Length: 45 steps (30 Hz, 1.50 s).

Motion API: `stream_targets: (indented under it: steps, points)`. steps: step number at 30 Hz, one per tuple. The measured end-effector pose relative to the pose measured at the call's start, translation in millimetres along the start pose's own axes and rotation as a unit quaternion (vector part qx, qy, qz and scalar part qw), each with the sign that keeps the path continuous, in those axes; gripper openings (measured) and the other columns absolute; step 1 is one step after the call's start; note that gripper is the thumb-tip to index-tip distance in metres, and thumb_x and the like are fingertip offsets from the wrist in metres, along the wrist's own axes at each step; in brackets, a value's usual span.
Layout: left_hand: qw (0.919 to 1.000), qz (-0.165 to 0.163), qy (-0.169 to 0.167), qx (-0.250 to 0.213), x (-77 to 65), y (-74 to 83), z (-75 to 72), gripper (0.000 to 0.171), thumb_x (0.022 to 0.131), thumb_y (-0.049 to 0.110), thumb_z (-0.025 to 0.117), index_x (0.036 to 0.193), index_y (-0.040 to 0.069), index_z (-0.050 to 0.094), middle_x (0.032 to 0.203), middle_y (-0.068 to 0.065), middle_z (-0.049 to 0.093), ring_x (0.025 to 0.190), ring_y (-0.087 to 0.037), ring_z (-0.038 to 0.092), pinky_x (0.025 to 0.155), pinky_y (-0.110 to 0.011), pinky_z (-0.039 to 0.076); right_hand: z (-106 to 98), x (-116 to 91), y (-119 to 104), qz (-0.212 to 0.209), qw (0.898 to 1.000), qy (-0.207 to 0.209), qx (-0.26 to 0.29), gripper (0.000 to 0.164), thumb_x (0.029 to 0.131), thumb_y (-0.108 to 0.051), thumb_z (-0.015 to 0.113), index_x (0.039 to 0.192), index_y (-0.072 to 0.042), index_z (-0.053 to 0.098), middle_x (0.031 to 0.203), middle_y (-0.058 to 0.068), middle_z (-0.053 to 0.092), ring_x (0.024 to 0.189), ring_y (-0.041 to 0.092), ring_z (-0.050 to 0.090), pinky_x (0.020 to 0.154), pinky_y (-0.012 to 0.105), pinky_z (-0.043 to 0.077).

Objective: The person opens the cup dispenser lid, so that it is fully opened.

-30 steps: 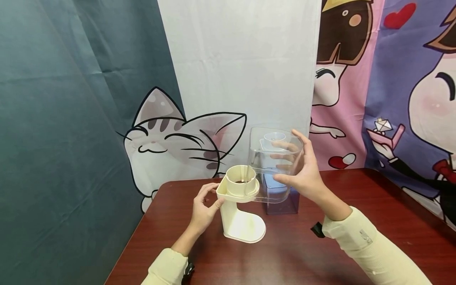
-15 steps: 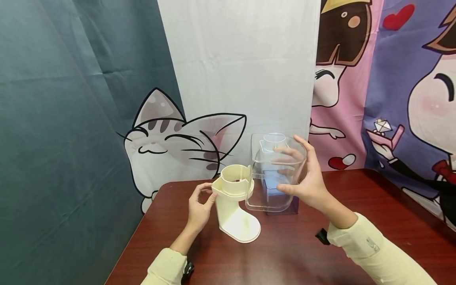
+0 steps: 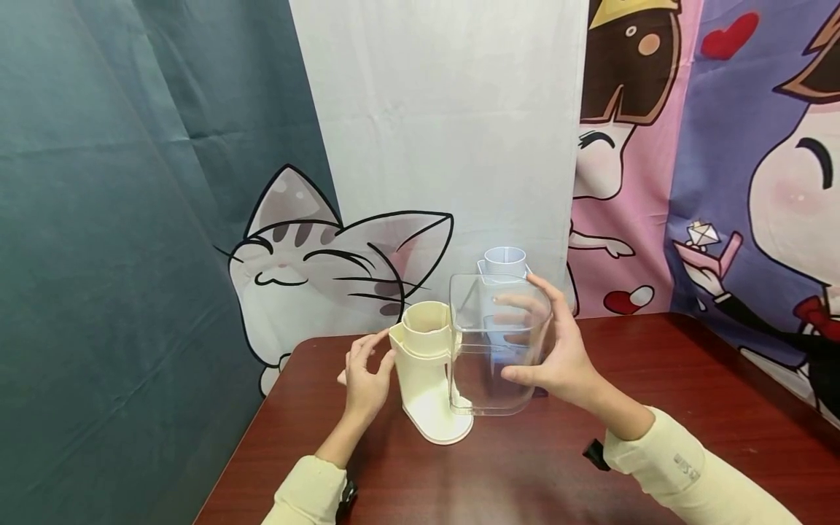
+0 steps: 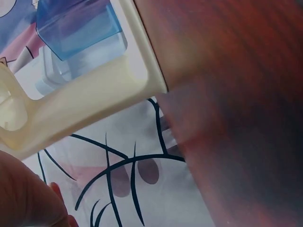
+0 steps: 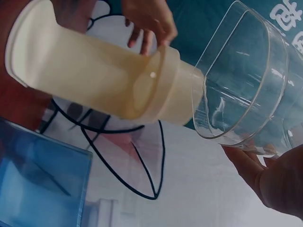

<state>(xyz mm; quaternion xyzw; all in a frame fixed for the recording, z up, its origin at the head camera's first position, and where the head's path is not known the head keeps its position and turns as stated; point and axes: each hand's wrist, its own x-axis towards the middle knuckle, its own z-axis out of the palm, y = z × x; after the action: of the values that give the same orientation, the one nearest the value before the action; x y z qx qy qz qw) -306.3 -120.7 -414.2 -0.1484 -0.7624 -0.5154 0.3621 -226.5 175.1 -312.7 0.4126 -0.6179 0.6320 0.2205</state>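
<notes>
A cream plastic dispenser stand [image 3: 423, 386], with a round collar at its top and a flat rounded foot, stands upright on the table. At the collar's left edge my left hand [image 3: 367, 379] pinches the stand between thumb and fingers; a thumb [image 4: 26, 194] shows low in the left wrist view. My right hand [image 3: 558, 350] grips a clear plastic container [image 3: 485, 386] from its right side. The container's left wall overlaps the stand in the head view. In the right wrist view its rim [image 5: 246, 116] is by the collar; whether they touch, I cannot tell.
Behind the container stands a pale blue dispenser [image 3: 505, 259] with a transparent blue box [image 5: 42, 175] at its lower part. The dark red wooden table [image 3: 525, 467] lies beneath. Printed cloth curtains [image 3: 453, 124] hang behind it.
The clear container has come down beside the stand. The stand has shifted slightly left and turned, and my left hand has moved left with it.
</notes>
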Motion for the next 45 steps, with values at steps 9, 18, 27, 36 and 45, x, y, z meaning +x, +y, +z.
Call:
stream_targets:
  steps: [9, 18, 27, 36, 45]
  points:
    - [0.9929, -0.05, -0.102, 0.035, -0.4, 9.9, 9.6, 0.083, 0.082, 0.046, 0.073, 0.153, 0.023, 0.037, 0.135, -0.006, 0.048, 0.112, -0.033, 0.048, 0.086, -0.058, 0.019, 10, -11, 16, -0.017, 0.999, -0.037, 0.016, 0.115, 0.061, 0.01, 0.088, 0.151, 0.003, 0.016, 0.136, 0.02, 0.053, 0.113, 0.024, 0.062, 0.074, 0.037, 0.059]
    - [0.99, -0.085, -0.101, 0.049, 8.8, 15.5, 24.8, 0.096, 0.073, 0.046, 0.079, 0.153, 0.023, 0.031, 0.137, -0.004, 0.05, 0.114, -0.026, 0.057, 0.088, -0.059, 0.032, 21, -20, 27, 0.033, 0.993, -0.093, 0.06, 0.116, 0.065, 0.013, 0.085, 0.152, -0.001, 0.01, 0.14, 0.032, 0.04, 0.116, 0.034, 0.057, 0.066, 0.051, 0.058]
    - [0.992, -0.056, -0.113, 0.009, 20.1, 7.3, 30.6, 0.092, 0.076, 0.043, 0.083, 0.151, 0.021, 0.035, 0.136, -0.004, 0.056, 0.117, -0.025, 0.059, 0.1, -0.05, 0.042, 26, -25, 42, 0.043, 0.993, -0.107, 0.038, 0.118, 0.062, 0.012, 0.086, 0.153, -0.005, 0.014, 0.139, 0.031, 0.042, 0.118, 0.035, 0.054, 0.08, 0.045, 0.058]
    - [0.9883, -0.06, -0.106, 0.092, 29.3, -0.3, 35.2, 0.078, 0.084, 0.058, 0.069, 0.15, 0.03, 0.039, 0.143, -0.001, 0.051, 0.131, -0.025, 0.049, 0.096, -0.066, 0.034, 29, -28, 60, 0.063, 0.992, -0.096, 0.051, 0.119, 0.063, 0.013, 0.085, 0.154, -0.006, 0.012, 0.139, 0.027, 0.041, 0.118, 0.022, 0.058, 0.081, 0.046, 0.057]
    - [0.9824, -0.07, -0.109, 0.134, 41.2, -10.6, 45.8, 0.078, 0.084, 0.068, 0.063, 0.15, 0.034, 0.039, 0.144, -0.003, 0.049, 0.128, -0.033, 0.05, 0.093, -0.065, 0.032, 27, -29, 82, 0.084, 0.992, -0.078, -0.06, 0.114, 0.062, 0.0, 0.092, 0.152, -0.011, 0.023, 0.136, 0.018, 0.05, 0.112, 0.018, 0.059, 0.085, 0.036, 0.056]
